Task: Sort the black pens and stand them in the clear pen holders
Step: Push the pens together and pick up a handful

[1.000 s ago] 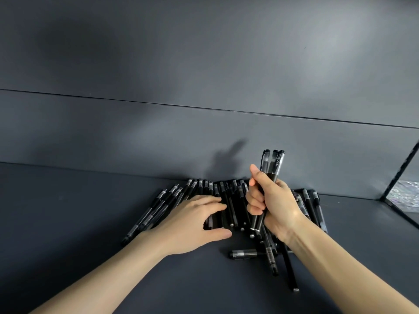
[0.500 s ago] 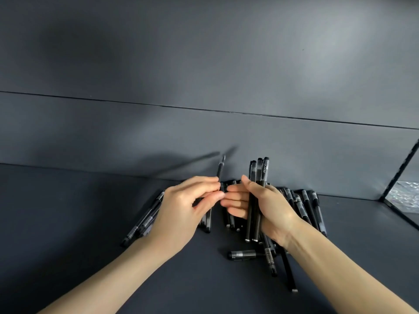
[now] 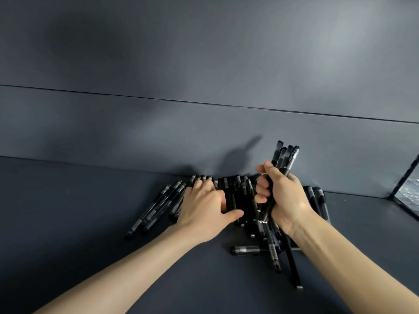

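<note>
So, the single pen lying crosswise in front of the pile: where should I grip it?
Pinch the crosswise pen at its free left half, coming from above: it lies flat on the table, and its right end meets other pens.

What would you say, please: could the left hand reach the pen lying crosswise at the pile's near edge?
Probably yes: the left hand rests open on the pile, the crosswise pen lies mostly uncovered nearby, and the right hand, gripping a pen bundle, is aside.
</note>
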{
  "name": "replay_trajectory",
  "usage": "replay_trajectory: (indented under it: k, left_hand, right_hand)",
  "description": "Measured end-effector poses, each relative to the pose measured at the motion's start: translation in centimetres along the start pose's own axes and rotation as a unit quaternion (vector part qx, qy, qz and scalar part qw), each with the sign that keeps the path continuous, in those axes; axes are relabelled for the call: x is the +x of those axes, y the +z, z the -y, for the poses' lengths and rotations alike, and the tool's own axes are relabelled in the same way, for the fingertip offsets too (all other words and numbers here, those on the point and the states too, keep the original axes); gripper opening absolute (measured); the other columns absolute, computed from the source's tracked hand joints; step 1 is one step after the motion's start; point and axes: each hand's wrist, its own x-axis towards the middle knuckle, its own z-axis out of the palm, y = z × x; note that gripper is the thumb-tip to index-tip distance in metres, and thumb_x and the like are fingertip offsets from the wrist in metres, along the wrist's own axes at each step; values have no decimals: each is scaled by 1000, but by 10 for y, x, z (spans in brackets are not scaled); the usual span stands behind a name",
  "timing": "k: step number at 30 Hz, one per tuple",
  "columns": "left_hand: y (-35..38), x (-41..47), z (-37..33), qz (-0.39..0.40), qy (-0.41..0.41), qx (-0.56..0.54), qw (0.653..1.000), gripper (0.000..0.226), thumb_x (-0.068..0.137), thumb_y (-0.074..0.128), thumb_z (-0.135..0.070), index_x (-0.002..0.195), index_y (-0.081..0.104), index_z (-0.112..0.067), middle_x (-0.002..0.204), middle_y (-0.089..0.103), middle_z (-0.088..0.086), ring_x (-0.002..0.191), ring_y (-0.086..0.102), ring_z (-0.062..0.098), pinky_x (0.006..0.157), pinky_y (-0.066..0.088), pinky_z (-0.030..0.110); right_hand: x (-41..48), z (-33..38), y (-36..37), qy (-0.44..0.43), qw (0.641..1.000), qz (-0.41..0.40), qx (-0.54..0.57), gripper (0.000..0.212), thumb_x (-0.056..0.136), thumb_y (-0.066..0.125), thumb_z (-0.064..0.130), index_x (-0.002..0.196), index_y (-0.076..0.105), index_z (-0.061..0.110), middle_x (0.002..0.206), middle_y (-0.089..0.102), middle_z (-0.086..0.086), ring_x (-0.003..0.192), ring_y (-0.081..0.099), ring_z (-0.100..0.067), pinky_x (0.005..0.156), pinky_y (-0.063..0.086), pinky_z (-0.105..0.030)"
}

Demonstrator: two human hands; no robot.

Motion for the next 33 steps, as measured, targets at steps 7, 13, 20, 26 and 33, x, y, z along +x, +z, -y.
replay_trajectory:
  k: [7, 13, 20, 26, 33]
  left_hand:
    - [-9, 10, -2, 118, -83, 45, 989, 36, 85, 53, -57, 89, 66, -23, 119, 48, 4, 121, 36, 24, 98, 25, 36]
    - [-14, 5, 2, 81, -82, 56, 992, 34, 94, 44, -46, 76, 58, -21, 112, 47, 3, 114, 38, 25, 93, 26, 34]
    - [-18, -16, -8, 42, 104, -240, 964, 26, 92, 54, -35, 73, 59, -18, 87, 46, -10, 81, 45, 1, 72, 30, 7]
    - [-2, -5, 6, -4, 2, -150, 989, 40, 79, 62, -57, 99, 63, -23, 100, 53, -10, 99, 47, 8, 84, 38, 26]
    - [-2, 8, -12, 59, -49, 10, 997, 54, 78, 55, -64, 101, 61, -16, 124, 47, 3, 125, 33, 23, 100, 31, 35]
  right_hand:
    - [-4, -5, 2, 5, 995, 29, -93, 22, 92, 60, 18, 79, 62, 1, 48, 41, 0, 40, 35, -11, 36, 32, -21]
    - [-4, -6, -1, 10, 993, 32, -115, 20, 86, 66, 16, 85, 65, -4, 54, 41, -2, 44, 36, -10, 36, 29, -20]
    - [-5, -4, 1, -22, 989, 46, -138, 22, 80, 72, 19, 82, 54, 7, 55, 37, -1, 42, 33, -9, 36, 26, -20]
    - [-2, 11, -10, -11, 998, 5, -69, 25, 92, 59, 22, 74, 51, 8, 56, 49, -4, 47, 48, -13, 50, 53, -28]
    - [1, 13, -21, -19, 999, 31, -38, 30, 95, 54, 23, 69, 41, 15, 49, 31, 3, 43, 26, -11, 38, 29, -21]
